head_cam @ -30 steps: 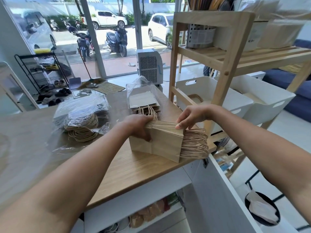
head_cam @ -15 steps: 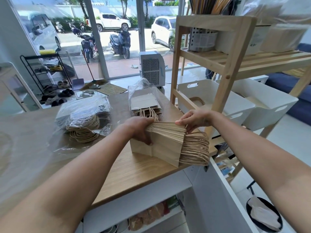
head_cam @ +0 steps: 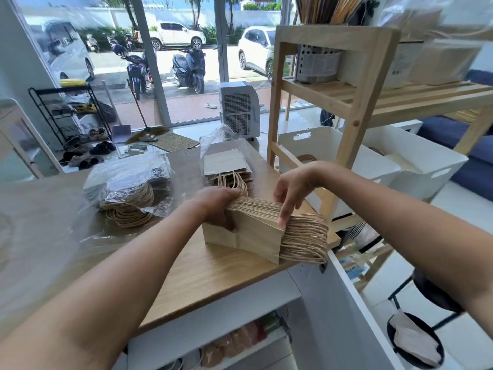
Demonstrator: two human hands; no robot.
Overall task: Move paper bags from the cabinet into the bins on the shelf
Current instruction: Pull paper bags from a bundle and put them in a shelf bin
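A thick stack of brown paper bags [head_cam: 253, 233] stands on edge on the wooden cabinet top [head_cam: 213, 273], twine handles fanned out to the right. My left hand [head_cam: 216, 206] grips the stack's left end. My right hand [head_cam: 290, 188] rests on the top edges near the handles, fingertips pressed between the bags. Two white bins [head_cam: 333, 145] [head_cam: 416, 161] sit on the lower level of the wooden shelf [head_cam: 354, 108] to the right; the near bin holds some bags.
Two more bundles of bags in clear plastic [head_cam: 130, 188] [head_cam: 226, 164] lie on the cabinet top behind the stack. A white cooler unit [head_cam: 240, 110] stands by the glass doors. A black stool [head_cam: 416, 340] stands on the floor at lower right.
My right hand's fingers have slid down over the stack's top edges toward the handles. The stack and my left hand have stayed in place.
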